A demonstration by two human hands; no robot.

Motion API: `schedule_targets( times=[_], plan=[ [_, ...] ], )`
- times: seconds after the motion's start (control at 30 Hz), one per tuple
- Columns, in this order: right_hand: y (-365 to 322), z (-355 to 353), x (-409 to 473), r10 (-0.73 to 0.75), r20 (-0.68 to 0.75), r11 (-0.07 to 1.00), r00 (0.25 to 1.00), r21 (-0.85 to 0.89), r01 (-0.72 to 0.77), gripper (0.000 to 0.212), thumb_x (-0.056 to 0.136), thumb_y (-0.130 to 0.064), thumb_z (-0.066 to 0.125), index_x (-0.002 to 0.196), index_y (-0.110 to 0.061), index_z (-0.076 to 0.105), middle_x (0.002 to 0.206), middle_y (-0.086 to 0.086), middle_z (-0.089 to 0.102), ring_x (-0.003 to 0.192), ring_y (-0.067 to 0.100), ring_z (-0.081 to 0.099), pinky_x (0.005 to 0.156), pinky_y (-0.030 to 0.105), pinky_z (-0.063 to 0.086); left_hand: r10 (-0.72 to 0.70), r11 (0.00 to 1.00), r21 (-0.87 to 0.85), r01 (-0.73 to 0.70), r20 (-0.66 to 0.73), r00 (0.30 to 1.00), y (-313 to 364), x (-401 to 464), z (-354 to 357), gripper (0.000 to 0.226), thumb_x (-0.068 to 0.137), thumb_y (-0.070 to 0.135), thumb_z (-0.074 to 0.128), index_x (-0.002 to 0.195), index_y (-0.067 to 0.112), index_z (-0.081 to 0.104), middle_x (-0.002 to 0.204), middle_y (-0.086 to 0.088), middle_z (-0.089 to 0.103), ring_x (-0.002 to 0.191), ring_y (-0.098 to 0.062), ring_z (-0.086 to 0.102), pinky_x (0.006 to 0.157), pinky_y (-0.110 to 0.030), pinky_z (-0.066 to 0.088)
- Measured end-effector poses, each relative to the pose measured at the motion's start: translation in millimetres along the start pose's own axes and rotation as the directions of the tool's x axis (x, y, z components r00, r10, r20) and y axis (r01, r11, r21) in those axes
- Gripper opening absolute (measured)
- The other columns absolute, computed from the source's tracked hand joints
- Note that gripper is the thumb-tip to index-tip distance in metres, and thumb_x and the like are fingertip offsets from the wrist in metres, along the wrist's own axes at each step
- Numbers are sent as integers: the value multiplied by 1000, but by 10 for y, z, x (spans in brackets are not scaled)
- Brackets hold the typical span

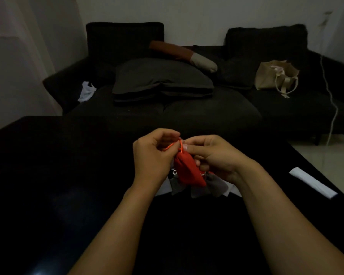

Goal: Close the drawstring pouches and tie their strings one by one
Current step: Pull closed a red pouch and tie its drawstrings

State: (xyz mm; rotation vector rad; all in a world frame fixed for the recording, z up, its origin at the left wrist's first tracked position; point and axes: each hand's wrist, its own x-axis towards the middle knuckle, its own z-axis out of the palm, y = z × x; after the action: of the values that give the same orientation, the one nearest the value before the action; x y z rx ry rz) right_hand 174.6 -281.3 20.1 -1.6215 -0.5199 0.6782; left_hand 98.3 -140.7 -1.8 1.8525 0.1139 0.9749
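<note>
Your left hand and right hand are raised close together over the dark table, both pinching the orange string — fingers curled tight. The red pouch hangs between them, just under your fingertips. Grey and white pouches lie below your wrists.

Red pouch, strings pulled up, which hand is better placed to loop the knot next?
Probably the left hand: it pinches the free orange string above the red pouch, while the right hand steadies the neck.
</note>
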Motion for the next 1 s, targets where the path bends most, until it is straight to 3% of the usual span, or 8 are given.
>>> schedule_targets(
  times=[0.23,0.33,0.53,0.6,0.67,0.8,0.93,1.0],
  plan=[
    [-24,-20,-15,-28,-74,999,997,-32,25,7,90,-15,66,89,-11,72,58,-6,62,50,4,49,43,16,32,5,1000,-16,-5,23,1000,-25,19,-28,19,77,3,80,91,16,76,84,4,76,82,-5,73,78,-26,59],
    [-64,-54,-1,-15,-152,1000,988,-24,11,16,92,-17,57,83,-11,69,68,-1,62,55,7,50,47,19,33,34,998,53,-35,21,999,-74,48,-42,18,76,9,83,92,16,78,82,8,75,79,-2,73,78,-26,60],
    [-47,61,5,17,-122,938,992,347,27,21,97,-23,55,92,-5,66,93,10,71,64,13,58,58,26,44,112,977,165,-131,119,986,-109,56,-58,12,85,10,74,94,16,78,81,20,69,79,3,70,72,-14,55],
    [-67,78,10,2,-107,870,994,491,51,25,98,-23,54,82,-6,63,106,12,74,66,13,59,51,22,46,111,983,127,-130,141,984,-97,64,-53,11,89,11,70,90,18,78,77,19,70,73,3,69,65,-11,51],
    [-80,75,11,-20,-74,795,997,603,61,31,99,-23,52,71,-11,53,110,14,74,63,11,57,45,18,40,26,998,46,-32,136,990,-61,67,-36,13,91,15,67,82,18,75,66,10,69,59,2,64,54,-16,49],
    [-63,63,55,-20,-66,673,998,737,62,30,99,-26,51,72,-13,50,89,11,74,49,9,53,37,14,35,-177,965,-158,211,202,963,14,81,-7,27,97,19,60,71,12,66,50,7,55,43,-2,49,41,-18,39],
    [-36,61,121,-35,-54,588,998,807,65,29,101,-27,46,74,-15,47,64,1,56,45,6,43,35,13,29,-101,989,-88,116,160,982,-25,89,-4,33,97,22,59,65,18,63,56,9,56,53,-2,49,52,-20,40],
    [-42,40,113,-30,-74,626,997,776,77,29,101,-26,45,74,-16,46,59,-2,48,43,6,39,34,14,28,-162,975,-123,184,173,972,-47,110,-18,36,99,22,57,63,17,59,55,7,53,50,-4,47,49,-21,38]
  ],
)
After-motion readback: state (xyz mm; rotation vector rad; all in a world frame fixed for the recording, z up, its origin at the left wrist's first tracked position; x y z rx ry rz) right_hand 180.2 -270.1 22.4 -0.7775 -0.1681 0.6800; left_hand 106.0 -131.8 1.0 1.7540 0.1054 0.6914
